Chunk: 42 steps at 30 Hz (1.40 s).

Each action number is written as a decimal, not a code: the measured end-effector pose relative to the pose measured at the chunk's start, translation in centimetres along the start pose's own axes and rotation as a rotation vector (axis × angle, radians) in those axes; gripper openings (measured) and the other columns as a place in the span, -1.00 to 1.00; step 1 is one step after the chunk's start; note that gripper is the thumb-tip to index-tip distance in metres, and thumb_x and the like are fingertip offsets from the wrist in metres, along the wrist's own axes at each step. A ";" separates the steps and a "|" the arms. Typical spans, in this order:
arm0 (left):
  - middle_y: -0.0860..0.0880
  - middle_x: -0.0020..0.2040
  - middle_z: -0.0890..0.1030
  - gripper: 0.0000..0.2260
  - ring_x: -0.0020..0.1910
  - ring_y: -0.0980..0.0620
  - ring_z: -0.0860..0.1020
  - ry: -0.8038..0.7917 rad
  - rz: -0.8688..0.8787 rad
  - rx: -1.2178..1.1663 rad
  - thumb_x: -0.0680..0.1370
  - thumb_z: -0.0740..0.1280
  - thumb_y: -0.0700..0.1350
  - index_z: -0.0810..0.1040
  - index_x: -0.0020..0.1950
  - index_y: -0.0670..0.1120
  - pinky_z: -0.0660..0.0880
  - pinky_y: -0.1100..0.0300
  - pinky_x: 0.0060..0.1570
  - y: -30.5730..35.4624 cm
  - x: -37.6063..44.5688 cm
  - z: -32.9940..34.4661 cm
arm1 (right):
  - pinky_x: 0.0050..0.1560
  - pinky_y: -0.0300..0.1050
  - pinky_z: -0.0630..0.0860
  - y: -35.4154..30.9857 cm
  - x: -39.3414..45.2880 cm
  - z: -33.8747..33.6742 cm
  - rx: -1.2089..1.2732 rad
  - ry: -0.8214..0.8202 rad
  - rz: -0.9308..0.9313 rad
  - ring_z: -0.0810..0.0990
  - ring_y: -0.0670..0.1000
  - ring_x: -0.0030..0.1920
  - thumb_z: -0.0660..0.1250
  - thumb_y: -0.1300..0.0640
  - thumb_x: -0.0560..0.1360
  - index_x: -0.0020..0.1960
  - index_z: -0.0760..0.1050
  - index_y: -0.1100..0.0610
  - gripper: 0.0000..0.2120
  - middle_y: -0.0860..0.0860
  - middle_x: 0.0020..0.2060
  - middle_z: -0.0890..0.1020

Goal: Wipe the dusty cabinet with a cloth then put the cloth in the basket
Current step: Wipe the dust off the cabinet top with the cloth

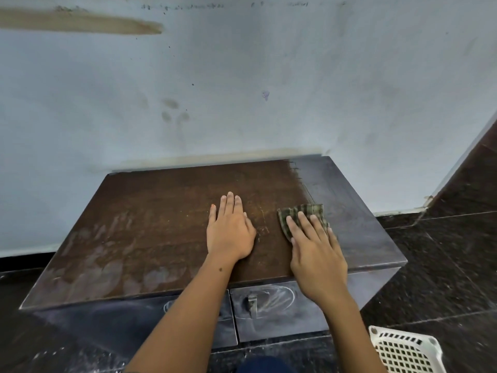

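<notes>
We have the green-and-brown checked cloth [303, 214] lying on the top of the low dark wooden cabinet [166, 211], toward its right side. Our right hand [316, 249] lies flat on the cloth, fingers straight and spread, pressing it down; the cloth sticks out past the fingertips and to their left. It's not gripped, just pinned under the palm and fingers.

Our left hand [230, 230] is just beside it to the left, apart from the cloth, flat on the bare cabinet top with fingers straight and together. It holds nothing.

The cabinet top shows two zones. The strip right of the cloth is darker and cleaner-looking. The rest is brown with a dull dusty film, and we see pale smeared patches near the front left edge.

On the cabinet front, below our forearms, there are two dark drawers, and the right one has a small metal handle [252, 304] inside an oval outline with pale streaks.

The white perforated plastic basket [403, 351] sits on the dark speckled tiled floor [443, 265] at lower right, well apart from the cloth and only partly in view.

Behind the cabinet is a pale blue-grey wall [242, 76] with smudges and a tan patch at upper left.
</notes>
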State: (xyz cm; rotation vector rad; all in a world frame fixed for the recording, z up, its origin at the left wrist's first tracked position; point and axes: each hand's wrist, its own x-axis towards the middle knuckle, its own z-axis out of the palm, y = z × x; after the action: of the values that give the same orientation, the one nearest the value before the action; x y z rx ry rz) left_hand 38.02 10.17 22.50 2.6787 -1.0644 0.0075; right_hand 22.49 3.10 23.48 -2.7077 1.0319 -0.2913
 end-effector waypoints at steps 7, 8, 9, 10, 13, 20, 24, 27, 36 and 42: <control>-0.06 0.57 -0.02 -0.52 0.54 0.02 -0.08 0.006 -0.012 0.010 0.64 -0.09 -0.04 0.00 0.55 -0.13 -0.12 0.04 0.51 0.1 0.1 0.1 | 0.51 0.04 -0.10 0.0 10.4 0.6 0.030 -0.051 -0.024 -0.07 0.01 0.53 -0.04 0.06 0.64 0.54 0.06 -0.06 -0.53 -0.04 0.54 0.04; -0.05 0.57 -0.02 -0.52 0.54 0.02 -0.08 0.004 -0.013 0.007 0.64 -0.08 -0.04 0.00 0.55 -0.13 -0.12 0.05 0.51 0.1 0.1 0.1 | 0.51 0.06 -0.10 0.0 12.3 0.6 0.031 -0.074 -0.019 -0.07 0.02 0.54 -0.03 0.06 0.64 0.54 0.05 -0.05 -0.53 -0.03 0.54 0.03; -0.05 0.57 -0.02 -0.52 0.54 0.02 -0.08 0.003 -0.013 0.004 0.64 -0.08 -0.04 0.00 0.55 -0.12 -0.12 0.05 0.51 0.1 0.0 0.0 | 0.51 0.07 -0.10 -0.1 13.8 0.6 0.031 -0.096 -0.012 -0.07 0.03 0.54 -0.03 0.07 0.64 0.54 0.04 -0.04 -0.53 -0.02 0.55 0.02; -0.05 0.57 -0.01 -0.52 0.54 0.03 -0.08 0.001 -0.011 0.000 0.64 -0.08 -0.04 0.00 0.55 -0.12 -0.12 0.05 0.51 0.1 0.0 0.0 | 0.51 0.07 -0.11 -0.2 14.8 0.7 0.028 -0.111 -0.009 -0.08 0.04 0.54 -0.03 0.07 0.64 0.54 0.03 -0.04 -0.53 -0.01 0.55 0.01; -0.05 0.57 -0.01 -0.52 0.54 0.02 -0.07 -0.008 -0.005 -0.003 0.64 -0.08 -0.04 0.01 0.55 -0.12 -0.11 0.04 0.51 0.1 0.0 -0.1 | 0.51 0.06 -0.12 -0.2 13.8 0.8 0.033 -0.092 -0.024 -0.06 0.03 0.54 -0.05 0.07 0.65 0.54 0.05 -0.03 -0.54 -0.02 0.54 0.03; -0.08 0.56 0.00 -0.52 0.54 -0.01 -0.06 0.004 -0.005 0.001 0.64 -0.08 -0.04 0.02 0.54 -0.14 -0.11 0.05 0.51 0.1 -0.1 -0.1 | 0.52 -0.03 -0.14 0.9 0.0 0.3 0.026 0.057 -0.008 -0.08 -0.05 0.53 -0.07 0.06 0.65 0.53 0.07 -0.09 -0.56 -0.09 0.53 0.06; -0.11 0.56 0.02 -0.52 0.54 -0.03 -0.05 0.071 0.023 0.045 0.64 -0.07 -0.04 0.04 0.54 -0.17 -0.12 0.06 0.50 0.7 -0.7 -0.3 | 0.51 -0.02 -0.14 0.8 1.2 0.0 0.024 0.015 0.000 -0.09 -0.04 0.53 -0.07 0.05 0.65 0.53 0.05 -0.10 -0.55 -0.08 0.54 0.05; -0.12 0.56 0.02 -0.52 0.54 -0.03 -0.06 0.076 0.042 0.036 0.64 -0.07 -0.03 0.04 0.54 -0.18 -0.14 0.06 0.50 1.3 -1.3 -0.7 | 0.52 0.02 -0.13 0.9 5.8 -0.1 0.029 -0.066 -0.027 -0.09 -0.01 0.54 -0.07 0.05 0.65 0.54 0.03 -0.07 -0.54 -0.06 0.54 0.02; -0.13 0.56 0.00 -0.50 0.54 -0.03 -0.05 -0.018 0.090 -0.027 0.65 -0.07 -0.01 0.02 0.54 -0.19 -0.13 0.10 0.48 4.1 -2.8 0.7 | 0.51 -0.01 -0.12 1.5 1.6 -0.1 0.027 -0.030 -0.021 -0.09 -0.04 0.53 -0.10 0.04 0.65 0.53 0.04 -0.08 -0.55 -0.07 0.54 0.03; -0.12 0.56 0.01 -0.50 0.54 -0.03 -0.05 0.004 0.091 -0.009 0.64 -0.07 -0.01 0.02 0.54 -0.19 -0.11 0.10 0.49 4.1 -2.8 1.0 | 0.50 -0.08 -0.16 1.8 -3.0 -0.6 0.031 -0.006 -0.013 -0.12 -0.09 0.53 -0.20 0.01 0.63 0.53 0.03 -0.14 -0.54 -0.14 0.53 0.01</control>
State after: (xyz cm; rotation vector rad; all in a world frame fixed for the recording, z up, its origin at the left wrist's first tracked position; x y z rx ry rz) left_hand 33.17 8.96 22.21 2.6187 -1.1814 0.0251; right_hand 19.02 3.76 23.20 -2.6870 0.9996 -0.2992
